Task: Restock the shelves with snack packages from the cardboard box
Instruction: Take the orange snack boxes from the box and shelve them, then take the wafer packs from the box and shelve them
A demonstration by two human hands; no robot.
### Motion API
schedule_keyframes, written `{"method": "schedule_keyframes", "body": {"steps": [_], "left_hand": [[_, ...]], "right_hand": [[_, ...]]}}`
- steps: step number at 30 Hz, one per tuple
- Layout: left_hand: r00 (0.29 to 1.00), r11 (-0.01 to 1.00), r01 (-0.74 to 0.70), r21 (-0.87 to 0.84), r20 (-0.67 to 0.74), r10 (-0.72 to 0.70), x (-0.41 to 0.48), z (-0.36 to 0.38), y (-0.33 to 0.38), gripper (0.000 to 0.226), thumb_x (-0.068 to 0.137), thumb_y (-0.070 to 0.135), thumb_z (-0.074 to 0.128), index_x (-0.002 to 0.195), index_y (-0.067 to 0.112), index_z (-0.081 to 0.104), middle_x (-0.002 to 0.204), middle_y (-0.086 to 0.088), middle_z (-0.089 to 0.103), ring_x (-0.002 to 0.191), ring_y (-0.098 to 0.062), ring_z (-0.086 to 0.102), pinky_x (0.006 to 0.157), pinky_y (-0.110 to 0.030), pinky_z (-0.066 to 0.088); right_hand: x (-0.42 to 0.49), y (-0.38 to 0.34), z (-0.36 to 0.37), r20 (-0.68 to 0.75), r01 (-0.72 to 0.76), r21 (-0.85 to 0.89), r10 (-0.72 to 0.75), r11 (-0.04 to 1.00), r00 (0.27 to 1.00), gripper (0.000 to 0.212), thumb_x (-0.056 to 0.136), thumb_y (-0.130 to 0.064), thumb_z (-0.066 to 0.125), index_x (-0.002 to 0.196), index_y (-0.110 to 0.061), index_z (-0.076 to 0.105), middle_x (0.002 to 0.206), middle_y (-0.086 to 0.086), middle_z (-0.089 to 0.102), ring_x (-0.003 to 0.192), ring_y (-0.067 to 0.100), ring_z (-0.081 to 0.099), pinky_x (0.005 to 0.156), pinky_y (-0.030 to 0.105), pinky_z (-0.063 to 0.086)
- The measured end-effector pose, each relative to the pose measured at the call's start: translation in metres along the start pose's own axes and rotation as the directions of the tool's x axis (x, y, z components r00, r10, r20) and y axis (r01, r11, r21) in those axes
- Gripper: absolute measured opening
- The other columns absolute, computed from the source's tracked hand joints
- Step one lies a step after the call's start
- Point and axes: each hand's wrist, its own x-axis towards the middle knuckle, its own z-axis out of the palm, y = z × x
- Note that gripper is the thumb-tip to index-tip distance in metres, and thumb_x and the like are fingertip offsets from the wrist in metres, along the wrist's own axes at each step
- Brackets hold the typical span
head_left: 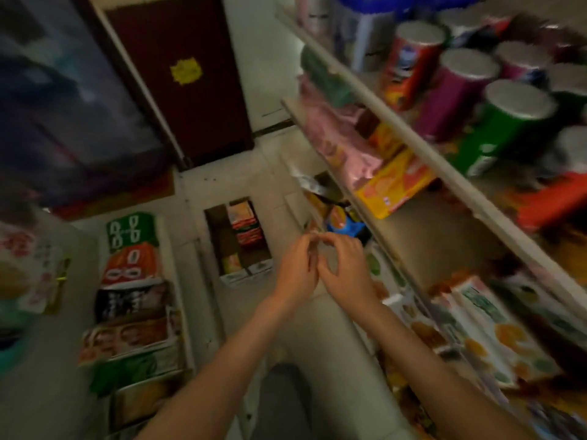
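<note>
An open cardboard box (222,239) stands on the pale floor ahead of me, with red and orange snack packages (247,226) in its far right part and a few at its near end. My left hand (297,269) and my right hand (344,265) meet in mid-air just right of the box, in front of the lower shelves. Their fingers are curled and the fingertips touch each other. I see no package between them; the picture is blurred. The shelves (413,144) rise on my right.
Tall snack cans (457,90) fill the upper shelf, with pink bags and an orange carton (394,182) below. Juice-like cartons (489,328) lie on the lowest shelf. A row of flat packages (133,281) lines the left. A dark brown door (178,74) stands behind.
</note>
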Motion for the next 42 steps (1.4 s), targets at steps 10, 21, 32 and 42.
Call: {"method": "schedule_keyframes", "body": {"steps": [10,21,32,42], "left_hand": [[0.928,0.928,0.37,0.049,0.014,-0.371,0.119,-0.066,-0.144,0.025,0.096,0.008,0.045,0.119,0.006,0.055,0.118,-0.006,0.057,0.112,-0.014,0.05,0.083,0.005,0.018],[0.495,0.506,0.823,-0.257,-0.11,-0.862,0.215,-0.02,-0.415,0.037,0.098,0.01,0.042,0.135,0.011,0.044,0.134,-0.011,0.051,0.119,-0.026,0.051,0.089,-0.026,0.04],[0.196,0.217,0.889,-0.404,-0.093,-0.976,0.239,0.085,-0.687,0.043,0.096,0.018,0.045,0.139,0.015,0.041,0.134,-0.011,0.049,0.118,-0.03,0.051,0.098,-0.048,0.046],[0.144,0.163,0.919,-0.359,-0.079,-0.986,0.237,0.116,-0.756,0.043,0.1,0.035,0.035,0.138,0.017,0.04,0.135,-0.008,0.046,0.119,-0.027,0.05,0.101,-0.042,0.044]], "right_hand": [[0.147,0.037,0.16,0.408,-0.215,-0.039,0.212,0.976,0.888,0.038,0.084,-0.016,0.063,0.12,-0.008,0.056,0.115,0.01,0.059,0.112,0.025,0.052,0.097,0.036,0.043],[0.247,0.17,0.411,0.719,-0.577,-0.047,0.428,0.815,0.547,0.052,0.089,-0.017,0.061,0.136,-0.016,0.041,0.135,0.006,0.049,0.121,0.018,0.049,0.092,0.023,0.042],[0.237,0.331,0.686,0.731,-0.804,-0.179,0.624,0.567,0.277,0.046,0.089,-0.012,0.06,0.132,-0.009,0.044,0.122,0.011,0.056,0.095,0.017,0.054,0.066,0.022,0.045],[0.208,0.374,0.795,0.803,-0.87,-0.202,0.585,0.45,0.116,0.052,0.081,-0.011,0.068,0.128,0.001,0.05,0.121,0.02,0.061,0.108,0.029,0.061,0.085,0.034,0.051]]}}
